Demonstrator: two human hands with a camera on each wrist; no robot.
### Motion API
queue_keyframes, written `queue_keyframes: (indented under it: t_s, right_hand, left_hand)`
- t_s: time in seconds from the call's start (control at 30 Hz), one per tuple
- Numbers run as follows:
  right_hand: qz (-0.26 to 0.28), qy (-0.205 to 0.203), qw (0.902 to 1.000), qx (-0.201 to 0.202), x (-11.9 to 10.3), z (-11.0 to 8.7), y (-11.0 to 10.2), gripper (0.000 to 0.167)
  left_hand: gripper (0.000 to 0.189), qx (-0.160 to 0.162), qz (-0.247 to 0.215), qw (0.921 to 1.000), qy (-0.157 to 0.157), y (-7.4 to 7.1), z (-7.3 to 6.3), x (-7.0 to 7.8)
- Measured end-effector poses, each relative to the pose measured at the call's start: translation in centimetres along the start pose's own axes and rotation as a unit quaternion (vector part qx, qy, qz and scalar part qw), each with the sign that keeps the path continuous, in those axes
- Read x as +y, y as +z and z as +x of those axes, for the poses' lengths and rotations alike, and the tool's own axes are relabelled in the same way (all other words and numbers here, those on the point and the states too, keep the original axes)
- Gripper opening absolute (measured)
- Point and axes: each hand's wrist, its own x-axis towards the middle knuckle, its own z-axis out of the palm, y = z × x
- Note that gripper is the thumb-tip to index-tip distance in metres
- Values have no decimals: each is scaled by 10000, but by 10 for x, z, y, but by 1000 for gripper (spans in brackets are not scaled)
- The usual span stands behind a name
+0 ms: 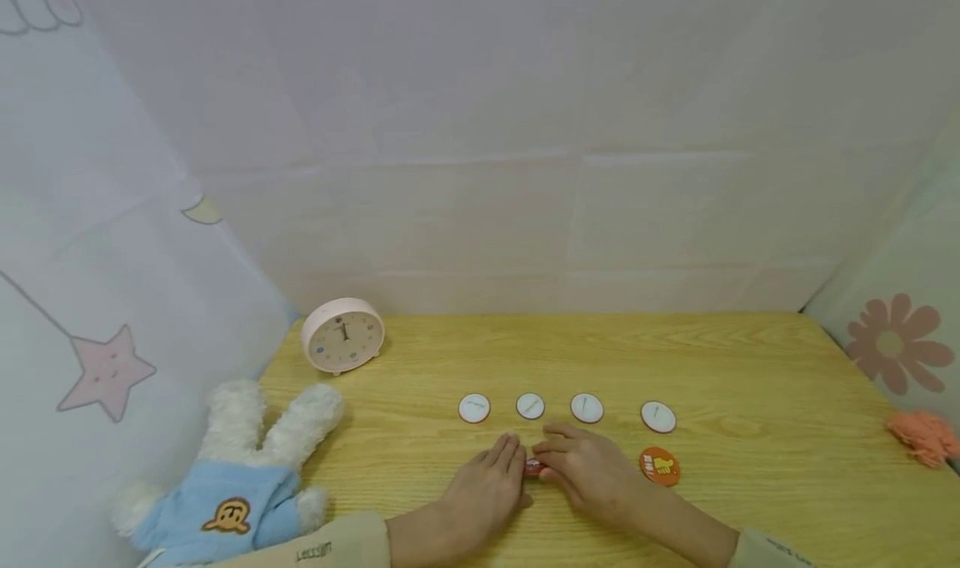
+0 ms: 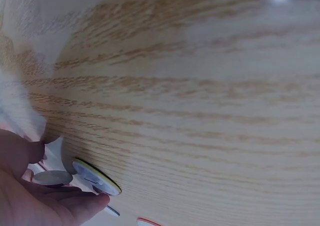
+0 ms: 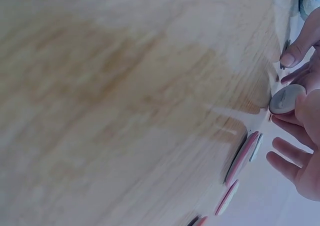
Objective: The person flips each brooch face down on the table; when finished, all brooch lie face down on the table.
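A small red-faced button badge (image 1: 533, 466) stands between the two hands, low over the table. My right hand (image 1: 588, 475) pinches it between thumb and fingers; the right wrist view shows its pale back with a pin (image 3: 286, 100). The left hand (image 1: 483, 486) lies on its other side, fingers straight and together, near or touching the badge's edge. Just beyond the hands, several badges (image 1: 530, 406) lie in a row, white pin backs up. Right of the right hand lies an orange badge (image 1: 660, 466) with a yellow thumbs-up, face up.
A pink round clock (image 1: 342, 336) stands at the back left of the wooden table (image 1: 750, 368). A white plush toy in a blue shirt (image 1: 225, 493) lies by the left forearm. A coral-coloured woolly bundle (image 1: 924, 437) sits at the right edge. Printed cloth hangs behind.
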Motion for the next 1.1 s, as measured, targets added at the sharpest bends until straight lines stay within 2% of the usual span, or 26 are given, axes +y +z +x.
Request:
queue_keyframes:
  t_s: [0.23, 0.73, 0.93, 1.1]
  right_hand:
    - [235, 92, 9994, 251, 0, 1, 2, 8]
    - [208, 114, 9978, 616, 0, 2, 8, 4]
    - [238, 162, 9978, 601, 0, 1, 8, 5]
    - [-158, 15, 9989, 442, 0, 2, 7, 15]
  left_hand:
    - [62, 17, 152, 9998, -113, -1, 3, 0]
    - [66, 286, 120, 9990, -324, -4, 5, -2]
    - [69, 309, 271, 9984, -382, -4, 6, -3]
    - [71, 265, 324, 9982, -425, -2, 6, -5]
